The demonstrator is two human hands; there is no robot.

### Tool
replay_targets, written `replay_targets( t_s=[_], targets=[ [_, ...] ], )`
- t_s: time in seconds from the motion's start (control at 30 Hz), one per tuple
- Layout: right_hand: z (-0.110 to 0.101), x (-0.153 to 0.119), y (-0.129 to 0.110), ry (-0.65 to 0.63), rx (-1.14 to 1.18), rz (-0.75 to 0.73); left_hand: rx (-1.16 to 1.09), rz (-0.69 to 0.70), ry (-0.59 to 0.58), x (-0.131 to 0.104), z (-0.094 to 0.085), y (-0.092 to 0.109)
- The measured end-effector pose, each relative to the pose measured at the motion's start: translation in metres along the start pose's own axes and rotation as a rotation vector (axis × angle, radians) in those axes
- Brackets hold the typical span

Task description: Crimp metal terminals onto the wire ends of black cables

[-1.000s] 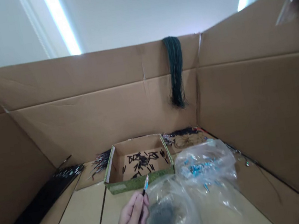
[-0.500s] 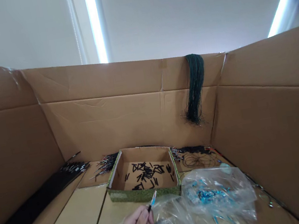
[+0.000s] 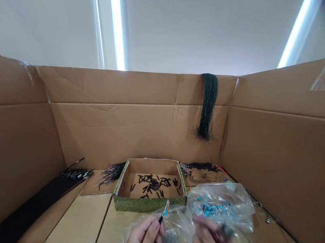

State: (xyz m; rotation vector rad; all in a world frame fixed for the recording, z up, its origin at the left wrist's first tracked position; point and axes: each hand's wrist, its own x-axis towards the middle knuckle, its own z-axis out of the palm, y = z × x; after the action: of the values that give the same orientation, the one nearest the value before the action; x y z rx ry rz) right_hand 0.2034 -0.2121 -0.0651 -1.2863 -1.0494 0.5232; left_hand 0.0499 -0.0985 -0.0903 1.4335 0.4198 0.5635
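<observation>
My left hand (image 3: 146, 239) pinches a black cable (image 3: 161, 219) between thumb and fingers. The cable's end points up and away, with thin blue and pale wires (image 3: 165, 208) fanning out of the black sheath. To its right, my right hand (image 3: 210, 239) is raised with curled fingers, smeared by motion. Something dark with a bit of red shows at that hand, too blurred to name. Beneath both hands lies a clear plastic bag (image 3: 179, 227) with a greyish mass inside. A second clear bag (image 3: 240, 203), holding blue scraps, lies just beyond my right hand.
A green-sided open box (image 3: 150, 202) with short black pieces (image 3: 152, 185) stands ahead. Black cables (image 3: 41, 210) are bundled at left, and more cable ends (image 3: 113, 173) lie behind the box. Cardboard walls (image 3: 138, 121) surround the table; dark green strands (image 3: 209, 106) hang over the back one.
My right hand has come into view at the lower right. My left hand still holds the cable in nearly the same spot. The view has tilted and shifted slightly.
</observation>
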Motion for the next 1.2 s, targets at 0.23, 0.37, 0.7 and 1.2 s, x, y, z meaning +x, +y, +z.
replay_targets(
  t_s=[0.23,0.37,0.7,1.2],
  targets=[
    [0.029,0.009,-0.013,0.166,0.033,0.001,0.067,0.034,-0.049,-0.01,0.005,0.015],
    [0.037,0.012,-0.016,0.15,0.12,0.041,0.039,0.013,-0.077,-0.011,0.004,0.02],
    [0.049,0.03,0.023,0.109,0.332,0.142,-0.279,-0.219,0.031,-0.005,0.004,0.029],
    [0.043,0.028,0.02,-0.047,0.213,0.099,0.145,-0.077,-0.143,-0.01,-0.001,0.02]
  ],
)
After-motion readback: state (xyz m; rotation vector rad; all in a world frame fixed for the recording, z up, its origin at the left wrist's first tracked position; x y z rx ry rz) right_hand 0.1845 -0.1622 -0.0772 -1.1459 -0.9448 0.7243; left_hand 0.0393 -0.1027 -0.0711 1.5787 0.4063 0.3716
